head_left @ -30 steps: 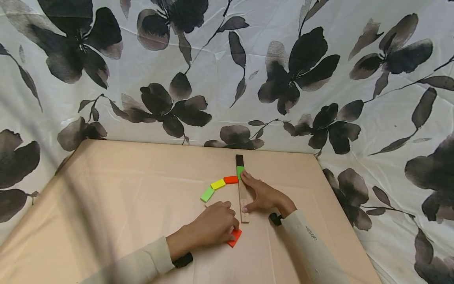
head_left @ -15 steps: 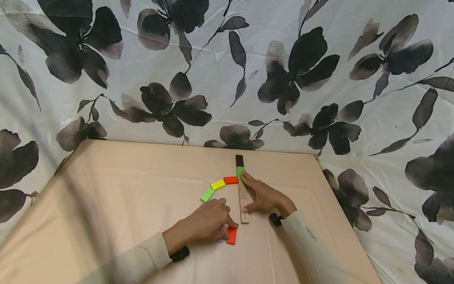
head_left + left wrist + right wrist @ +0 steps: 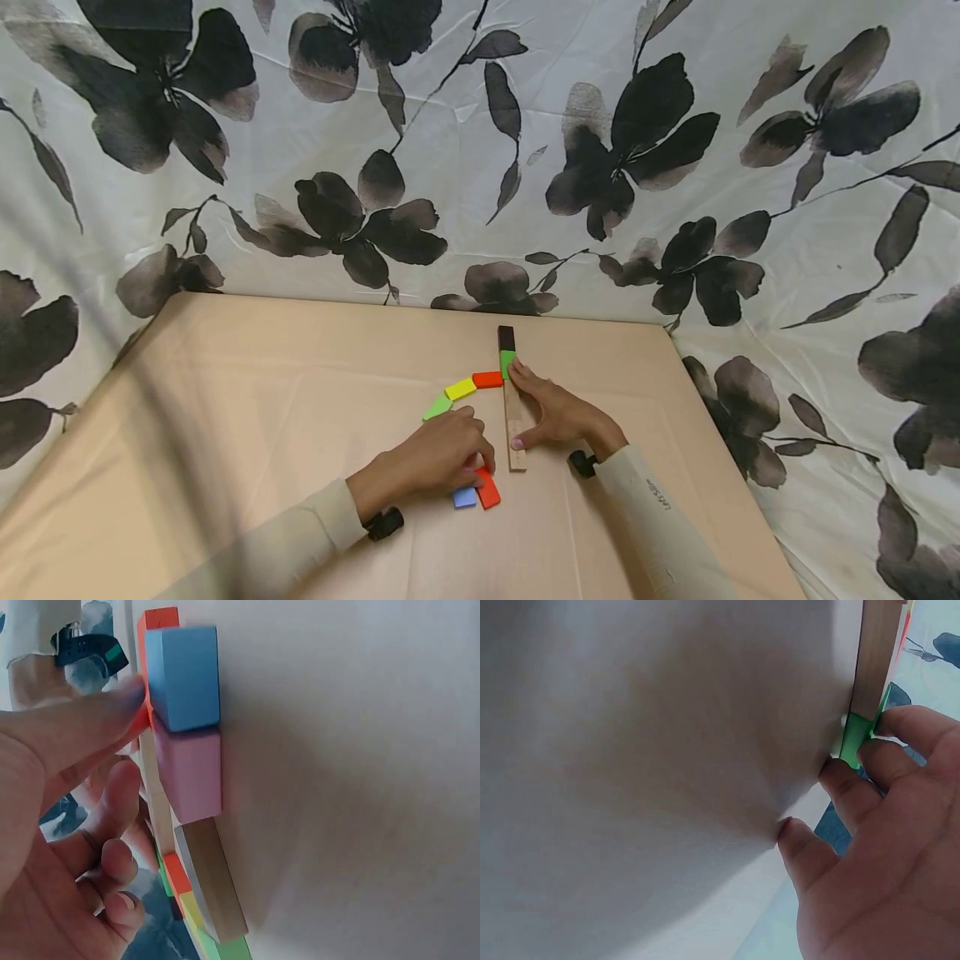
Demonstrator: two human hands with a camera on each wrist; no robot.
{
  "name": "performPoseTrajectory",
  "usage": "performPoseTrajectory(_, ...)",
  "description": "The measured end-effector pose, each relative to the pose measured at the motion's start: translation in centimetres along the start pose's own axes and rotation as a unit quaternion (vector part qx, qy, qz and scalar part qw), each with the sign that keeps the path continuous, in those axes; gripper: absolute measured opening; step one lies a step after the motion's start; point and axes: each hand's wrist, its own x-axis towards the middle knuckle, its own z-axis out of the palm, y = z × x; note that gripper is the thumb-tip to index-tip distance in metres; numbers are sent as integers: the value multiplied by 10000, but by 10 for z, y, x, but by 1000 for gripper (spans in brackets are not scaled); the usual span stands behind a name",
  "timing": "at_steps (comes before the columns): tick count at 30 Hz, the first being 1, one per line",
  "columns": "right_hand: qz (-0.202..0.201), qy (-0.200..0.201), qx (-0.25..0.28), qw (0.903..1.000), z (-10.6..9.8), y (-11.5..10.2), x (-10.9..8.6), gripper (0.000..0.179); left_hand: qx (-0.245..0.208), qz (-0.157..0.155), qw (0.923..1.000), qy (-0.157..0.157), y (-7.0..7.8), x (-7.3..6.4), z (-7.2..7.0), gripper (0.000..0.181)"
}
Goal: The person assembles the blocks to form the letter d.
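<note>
My left hand pinches a red block between thumb and finger, beside a blue block. In the left wrist view, a pink block and a brown wooden block follow the blue one in a curved row; the head view hides both under the hand. A light green block, a yellow block and another red block continue the curve to a long wooden strip. My right hand touches this strip with its thumb and the green block with a fingertip.
A black block stands at the far end of the straight line, beyond the green one. The tan tabletop meets a flower-patterned white cloth at its back and sides. A blurred dark cord-like streak crosses the left side.
My left hand has shifted the red block slightly up and left and turned it, so it meets the blue block, which now shows more. The right hand stays in place.
</note>
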Motion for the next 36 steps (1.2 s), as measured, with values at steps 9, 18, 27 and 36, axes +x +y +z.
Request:
performPoseTrajectory(9,-35,30,-3,10000,-1,1,2,127,-79,-2,9999,-146,-12,6,-7,28)
performPoseTrajectory(18,-103,53,81,9999,-2,3,3,125,-223,-280,9983,-453,-14,8,-10,14)
performPoseTrajectory(27,-53,24,68,10000,-4,7,6,126,-320,-419,9977,-418,-14,7,-12,25)
performPoseTrajectory(36,-23,6,16,10000,-3,8,6,126,-356,-552,9977,-184,-18,2,-12,33)
